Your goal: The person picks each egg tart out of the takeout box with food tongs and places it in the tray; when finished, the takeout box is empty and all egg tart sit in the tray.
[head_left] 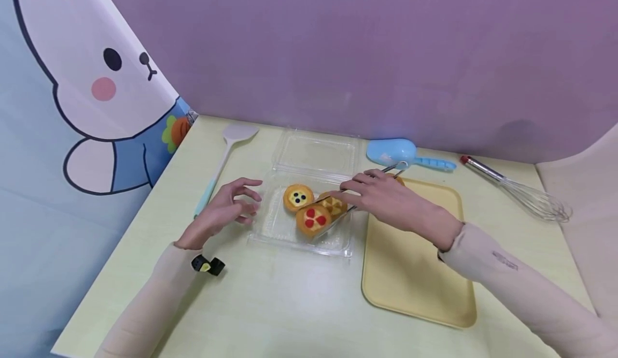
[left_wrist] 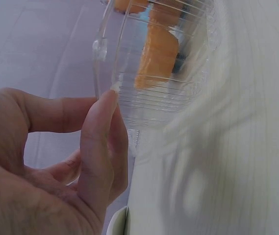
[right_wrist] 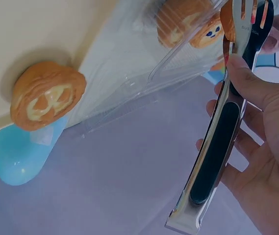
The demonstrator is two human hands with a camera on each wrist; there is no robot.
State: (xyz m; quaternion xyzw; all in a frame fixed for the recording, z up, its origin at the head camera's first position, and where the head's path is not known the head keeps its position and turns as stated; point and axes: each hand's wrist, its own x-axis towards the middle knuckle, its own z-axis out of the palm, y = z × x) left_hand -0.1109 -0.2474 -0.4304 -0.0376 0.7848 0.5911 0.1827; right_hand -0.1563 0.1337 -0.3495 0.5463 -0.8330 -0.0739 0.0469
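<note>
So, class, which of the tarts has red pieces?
The front tart, between the tongs: its three topping pieces are red. The blue-dotted tart and other two tarts show none.

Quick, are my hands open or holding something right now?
Left hand: open, holding nothing, by the clear container.
Right hand: holding the tongs around the red-topped tart.

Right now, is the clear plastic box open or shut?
Open: the box has its lid laid back, leaving the blue-dotted tart inside uncovered.
</note>
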